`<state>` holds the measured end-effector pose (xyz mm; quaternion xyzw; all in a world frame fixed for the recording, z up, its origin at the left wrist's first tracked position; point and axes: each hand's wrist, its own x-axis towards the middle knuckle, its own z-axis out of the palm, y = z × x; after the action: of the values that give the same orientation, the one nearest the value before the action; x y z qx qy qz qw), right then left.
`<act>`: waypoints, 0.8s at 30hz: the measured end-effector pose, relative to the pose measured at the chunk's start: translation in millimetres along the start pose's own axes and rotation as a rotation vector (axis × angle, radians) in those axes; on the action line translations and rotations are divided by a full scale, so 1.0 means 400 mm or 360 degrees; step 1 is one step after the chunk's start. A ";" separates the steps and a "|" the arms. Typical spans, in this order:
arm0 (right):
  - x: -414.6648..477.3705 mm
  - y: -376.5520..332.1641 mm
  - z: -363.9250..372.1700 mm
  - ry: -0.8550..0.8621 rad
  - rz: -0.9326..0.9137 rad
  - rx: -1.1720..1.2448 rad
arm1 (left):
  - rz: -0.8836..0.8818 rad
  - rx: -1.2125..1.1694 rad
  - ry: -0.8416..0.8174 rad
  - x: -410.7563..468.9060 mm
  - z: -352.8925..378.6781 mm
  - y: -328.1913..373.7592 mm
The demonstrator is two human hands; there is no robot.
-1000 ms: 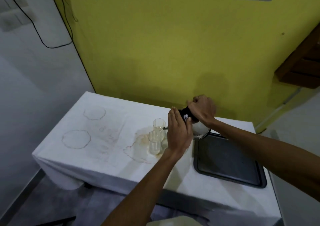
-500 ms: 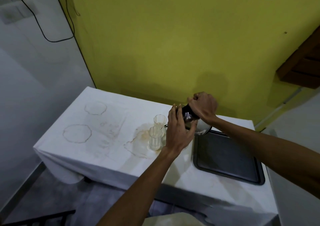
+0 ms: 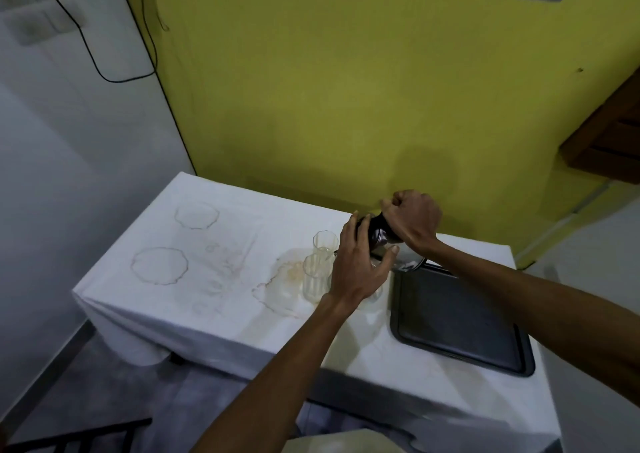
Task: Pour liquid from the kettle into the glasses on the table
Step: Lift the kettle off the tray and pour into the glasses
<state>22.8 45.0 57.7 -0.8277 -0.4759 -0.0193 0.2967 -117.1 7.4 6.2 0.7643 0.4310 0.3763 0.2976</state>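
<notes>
The kettle (image 3: pixel 394 244) is held above the worktop (image 3: pixel 221 300), at the far left corner of the dark tray (image 3: pixel 457 321) and just right of the glasses (image 3: pixel 317 276). The right hand (image 3: pixel 412 220) is closed in a fist around the black handle at the top, carrying the weight and setting the tilt. The left hand (image 3: pixel 360 265) is spread, palm and fingers laid against the kettle's near side; this placement probably steadies the body and guides the spout during the pour.

The kettle leans to the left, its long axis tipped from upright toward the glasses, handle end up and to the right. The spout is hidden behind the left hand, so its exact aim cannot be confirmed, nor whether liquid is flowing.

Two glasses stand upright, close together, on a stained patch of the white cloth. A third may sit under the left wrist but is too obscured to tell. Fill level is unclear
</notes>
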 end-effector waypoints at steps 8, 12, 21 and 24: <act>0.013 0.002 0.012 0.0035 -0.0029 0.0033 | 0.0000 -0.0020 -0.0011 0.011 -0.009 0.004; 0.014 0.002 0.016 0.0056 -0.0034 0.0045 | -0.0030 -0.0074 0.0004 0.015 -0.006 0.007; 0.013 0.013 0.012 0.0042 -0.0040 0.0042 | -0.0053 -0.0079 -0.0058 0.015 0.000 0.012; 0.013 0.014 0.007 0.0041 -0.0050 0.0049 | -0.0062 -0.0085 -0.0080 0.016 0.001 0.015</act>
<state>29.5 48.3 54.2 -0.8151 -0.4852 -0.0273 0.3153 -112.2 10.3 12.6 0.7567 0.4281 0.3625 0.3359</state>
